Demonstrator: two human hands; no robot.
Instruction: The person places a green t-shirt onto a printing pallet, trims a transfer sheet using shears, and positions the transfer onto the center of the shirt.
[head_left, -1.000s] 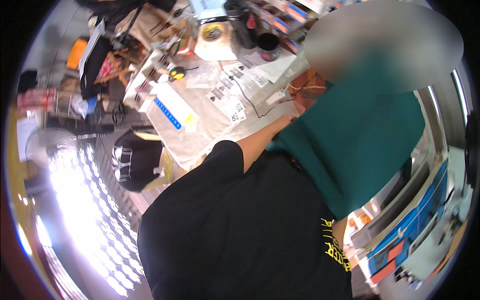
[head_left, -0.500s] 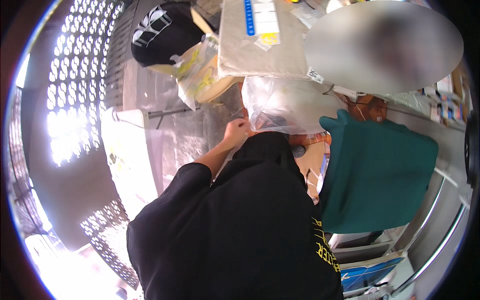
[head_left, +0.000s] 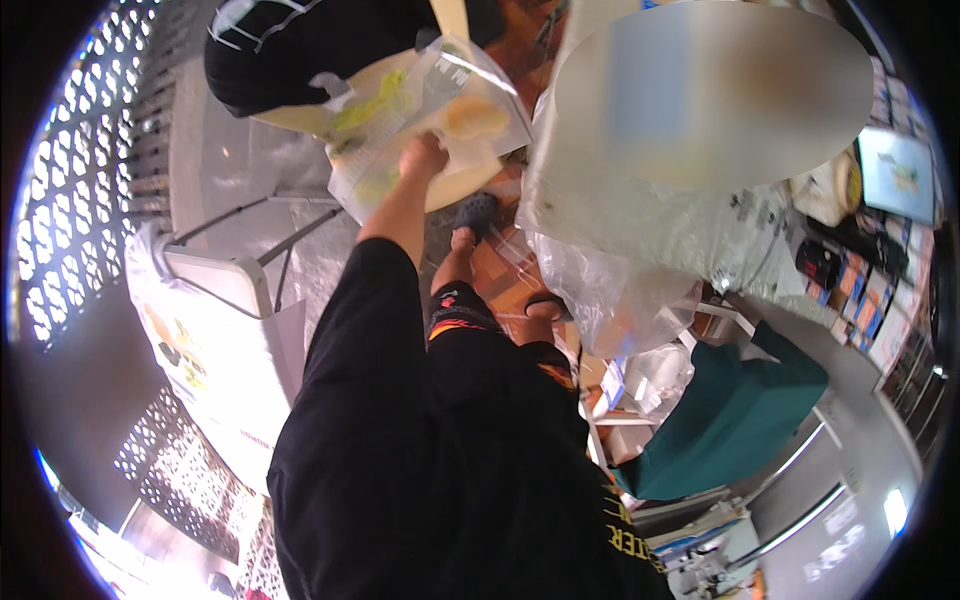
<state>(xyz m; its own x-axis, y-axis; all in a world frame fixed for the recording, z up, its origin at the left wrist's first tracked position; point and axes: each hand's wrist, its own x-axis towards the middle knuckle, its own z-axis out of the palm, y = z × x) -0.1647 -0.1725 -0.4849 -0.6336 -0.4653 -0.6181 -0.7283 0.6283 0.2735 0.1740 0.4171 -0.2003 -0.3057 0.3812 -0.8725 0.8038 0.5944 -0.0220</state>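
Observation:
My left hand reaches forward and left, its fingers curled at a clear plastic bag with yellow-green printing. They look closed on the bag, though the fingertips are partly hidden. The bag lies over the seat of a light wooden chair. Black cloth with white lines covers the chair's far left side. My right hand is out of view.
A plastic-covered table stands ahead on the right, with crumpled clear plastic hanging off its near edge. Dark green cloth drapes over a frame at right. At left is a white panel on dark metal legs. Boxes line the far right.
My left hand has moved forward from beside the hanging plastic to the printed bag on the chair. The view has shifted, and my legs and feet now show on the floor.

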